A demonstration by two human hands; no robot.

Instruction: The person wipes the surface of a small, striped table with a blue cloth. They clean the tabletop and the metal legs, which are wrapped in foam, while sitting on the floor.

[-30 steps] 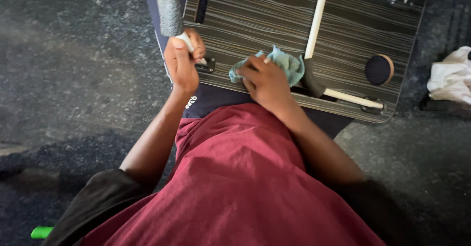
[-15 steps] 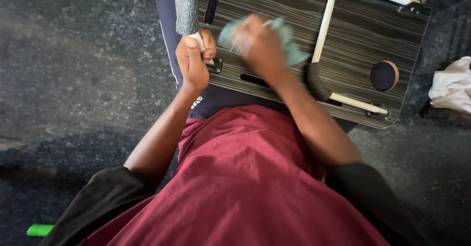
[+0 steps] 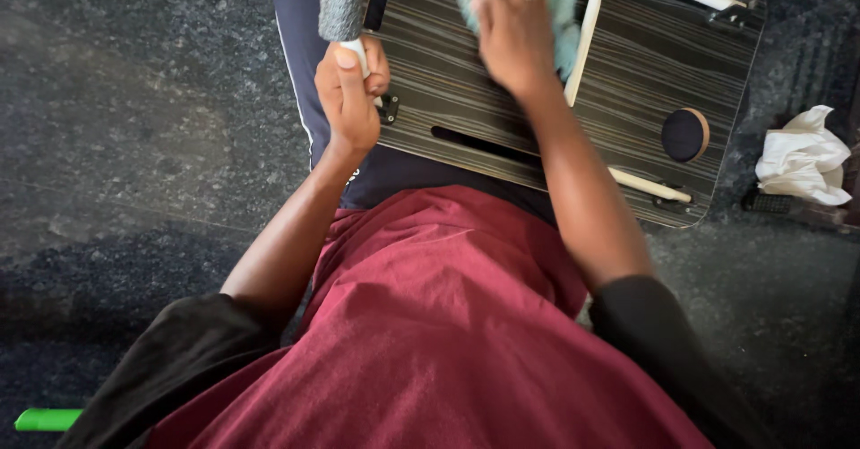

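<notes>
Teal cleaning cloth point(image 3: 563, 1) lies flat on the underside of a dark striped lap table point(image 3: 502, 82), toward the table's far edge, w/ the right hand point(image 3: 512, 33) spread over it, palm down, fingers pressing the cloth to the board (a ring shows on one finger). Left hand point(image 3: 351, 91) sits at the table's near-left corner, clenched around a white tube leg point(image 3: 356, 52) just below its grey foam sleeve point(image 3: 341, 0), thumb up along the tube. Table rests across the person's lap, over navy trousers point(image 3: 300, 64) and a maroon garment point(image 3: 430, 324). On the board, right of the cloth: a folded white leg bar point(image 3: 583, 42), a round dark cup recess point(image 3: 685, 135) nr the right edge, and a long slot point(image 3: 484, 145) along the near edge. Off the table's right side, a crumpled white tissue point(image 3: 804, 155) on the dark stone floor point(image 3: 134, 127). Far below-left of the table, a green object point(image 3: 47, 419), partly cut off by the frame.
</notes>
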